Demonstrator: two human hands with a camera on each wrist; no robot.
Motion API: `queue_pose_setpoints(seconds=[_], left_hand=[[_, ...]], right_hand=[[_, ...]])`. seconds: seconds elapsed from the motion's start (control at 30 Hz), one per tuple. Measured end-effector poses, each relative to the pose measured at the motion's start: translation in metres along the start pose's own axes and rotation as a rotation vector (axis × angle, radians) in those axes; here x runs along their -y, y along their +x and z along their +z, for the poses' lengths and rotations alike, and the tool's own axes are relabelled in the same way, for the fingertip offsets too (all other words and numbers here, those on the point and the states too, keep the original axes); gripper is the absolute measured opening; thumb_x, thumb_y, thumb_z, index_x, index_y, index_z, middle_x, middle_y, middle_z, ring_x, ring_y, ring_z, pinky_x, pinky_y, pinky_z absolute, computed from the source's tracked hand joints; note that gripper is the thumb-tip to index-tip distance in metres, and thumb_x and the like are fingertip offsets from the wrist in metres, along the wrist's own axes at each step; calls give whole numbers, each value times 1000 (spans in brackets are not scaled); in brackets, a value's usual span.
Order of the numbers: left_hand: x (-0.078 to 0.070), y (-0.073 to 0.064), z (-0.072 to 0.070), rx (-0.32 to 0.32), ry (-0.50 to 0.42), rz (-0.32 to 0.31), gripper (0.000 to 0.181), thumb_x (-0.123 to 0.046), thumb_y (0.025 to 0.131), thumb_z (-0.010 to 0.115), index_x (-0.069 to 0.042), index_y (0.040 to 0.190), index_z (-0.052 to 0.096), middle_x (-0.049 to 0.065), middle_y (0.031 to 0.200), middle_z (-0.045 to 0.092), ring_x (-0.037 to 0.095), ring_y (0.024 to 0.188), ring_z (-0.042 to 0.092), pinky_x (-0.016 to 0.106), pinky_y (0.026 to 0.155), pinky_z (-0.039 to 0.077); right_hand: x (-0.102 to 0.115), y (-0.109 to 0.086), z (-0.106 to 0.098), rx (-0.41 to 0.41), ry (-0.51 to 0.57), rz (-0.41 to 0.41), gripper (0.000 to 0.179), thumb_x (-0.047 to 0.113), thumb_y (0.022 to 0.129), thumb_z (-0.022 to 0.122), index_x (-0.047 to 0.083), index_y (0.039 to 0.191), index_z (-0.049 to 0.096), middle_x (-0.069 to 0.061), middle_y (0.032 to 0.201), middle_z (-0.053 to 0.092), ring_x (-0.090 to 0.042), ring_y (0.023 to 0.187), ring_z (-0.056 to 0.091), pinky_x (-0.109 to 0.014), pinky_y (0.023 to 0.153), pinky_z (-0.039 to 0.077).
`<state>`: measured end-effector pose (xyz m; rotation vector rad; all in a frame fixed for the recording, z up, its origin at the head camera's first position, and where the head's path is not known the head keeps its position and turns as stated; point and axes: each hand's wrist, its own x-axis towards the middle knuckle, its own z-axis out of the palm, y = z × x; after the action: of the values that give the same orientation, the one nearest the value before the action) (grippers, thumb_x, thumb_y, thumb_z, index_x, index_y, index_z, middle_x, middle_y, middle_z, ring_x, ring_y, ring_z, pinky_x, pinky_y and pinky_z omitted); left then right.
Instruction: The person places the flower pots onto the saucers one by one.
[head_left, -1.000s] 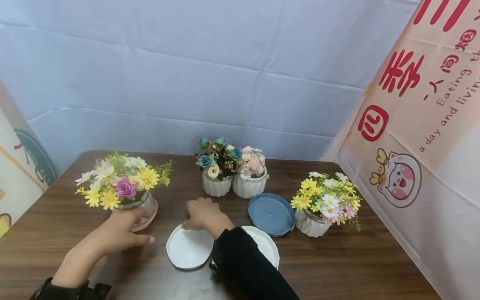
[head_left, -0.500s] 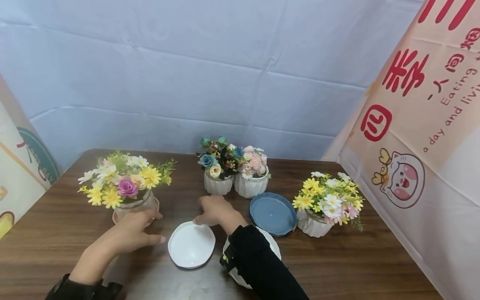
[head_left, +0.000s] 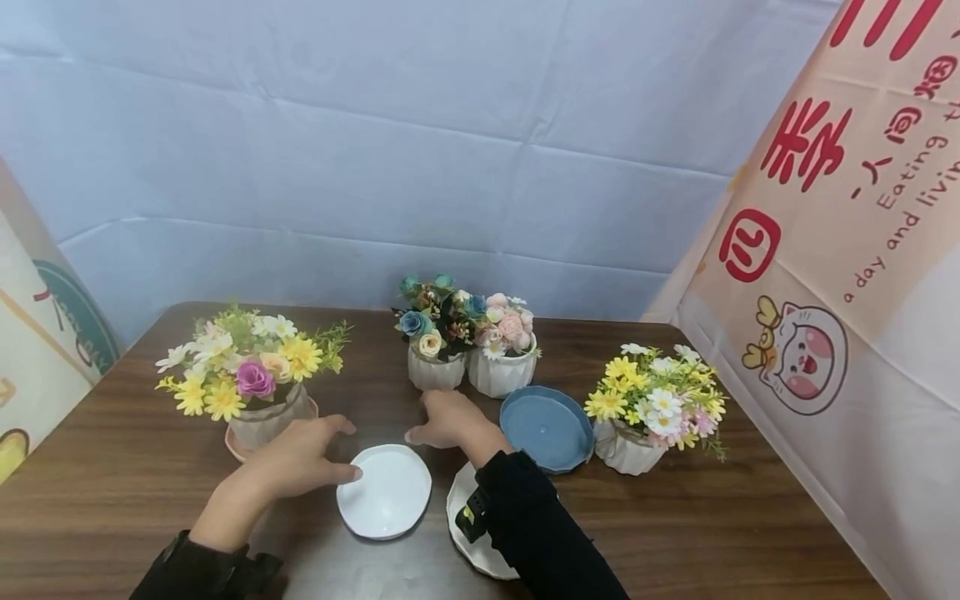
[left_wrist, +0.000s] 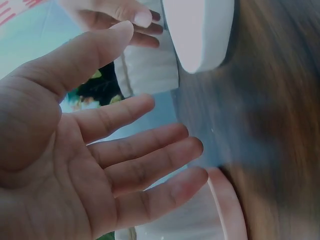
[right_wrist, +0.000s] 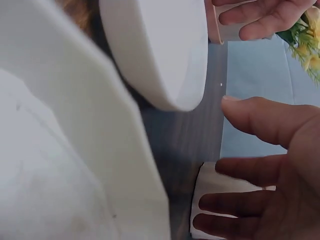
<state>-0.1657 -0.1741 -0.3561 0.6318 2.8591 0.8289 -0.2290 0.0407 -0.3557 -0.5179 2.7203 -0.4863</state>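
Note:
My left hand (head_left: 300, 458) is held over the table with its thumb at the left rim of a small white saucer (head_left: 386, 493). In the left wrist view its fingers (left_wrist: 150, 165) are spread and hold nothing. My right hand (head_left: 459, 423) hovers beyond that saucer's right side, thumb out and fingers loosely extended, as the right wrist view shows. Beneath the right sleeve lies a larger off-white saucer (head_left: 468, 537), partly covered. Close behind the left hand stands a ribbed white pot (head_left: 262, 423) of yellow, white and purple flowers on a pink saucer (head_left: 235, 446).
Two white pots, one with blue flowers (head_left: 437, 372) and one with pink flowers (head_left: 501, 375), stand side by side at the back. A blue saucer (head_left: 546, 429) lies right of the right hand, beside a pot of yellow and white flowers (head_left: 628, 450).
My left hand has moved right, from the flowerpot to the small white saucer. My right hand has drawn off that saucer toward the right and back.

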Motion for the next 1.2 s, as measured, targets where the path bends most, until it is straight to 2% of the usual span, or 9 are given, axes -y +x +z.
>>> queue_pose_setpoints(seconds=[0.13, 0.3, 0.47, 0.6, 0.7, 0.83, 1.03, 1.2], left_hand=[[-2, 3, 4, -6, -9, 4, 56, -29, 69, 80, 4, 110, 59, 3, 82, 63, 16, 71, 55, 35, 64, 47], [-3, 6, 7, 2, -15, -13, 54, -28, 69, 80, 3, 109, 60, 5, 88, 65, 20, 77, 58, 38, 68, 48], [-3, 9, 9, 27, -11, -29, 54, -30, 70, 80, 2, 109, 61, 6, 90, 65, 23, 82, 59, 41, 72, 49], [-4, 11, 12, 32, -15, -35, 50, -26, 70, 79, 2, 108, 61, 4, 85, 64, 21, 80, 59, 40, 70, 49], [-5, 12, 13, 19, -17, -39, 45, -21, 71, 79, 1, 107, 62, 2, 79, 61, 17, 74, 56, 37, 66, 48], [-6, 13, 15, -3, -25, -54, 41, -14, 70, 76, 0, 105, 62, 1, 72, 57, 14, 68, 53, 33, 62, 47], [-9, 16, 16, -7, -42, -50, 42, -7, 67, 74, 0, 106, 61, 0, 69, 55, 13, 62, 51, 31, 56, 46], [-11, 18, 15, -5, -51, -83, 45, 1, 63, 72, 0, 106, 61, 2, 70, 56, 15, 63, 52, 31, 56, 46]], right_hand=[[-6, -1, -1, -1, 42, 17, 53, 33, 84, 68, 2, 124, 54, -9, 105, 60, -26, 98, 57, -35, 74, 47], [-9, -1, -6, -14, 78, 51, 44, 34, 84, 68, 2, 113, 59, -7, 91, 59, -21, 82, 56, -34, 67, 45], [-14, -1, -10, -64, 133, 72, 35, 31, 86, 66, 0, 102, 60, -8, 82, 56, -21, 71, 51, -35, 62, 41], [-19, 1, -11, -124, 198, 85, 31, 28, 87, 66, -1, 96, 59, -10, 78, 55, -23, 68, 50, -35, 59, 40], [-22, 2, -11, -172, 244, 96, 44, 26, 86, 66, -7, 112, 55, -15, 91, 58, -25, 77, 54, -36, 65, 44], [-25, 5, -12, -217, 299, 103, 65, 25, 86, 66, -13, 132, 38, -24, 114, 55, -30, 96, 56, -40, 76, 47], [-27, 8, -11, -279, 387, 111, 72, 24, 87, 65, -15, 135, 28, -30, 126, 45, -37, 115, 47, -45, 90, 43], [-27, 14, -7, -374, 461, 114, 75, 22, 85, 65, -18, 135, 25, -33, 131, 39, -39, 121, 41, -46, 95, 39]])
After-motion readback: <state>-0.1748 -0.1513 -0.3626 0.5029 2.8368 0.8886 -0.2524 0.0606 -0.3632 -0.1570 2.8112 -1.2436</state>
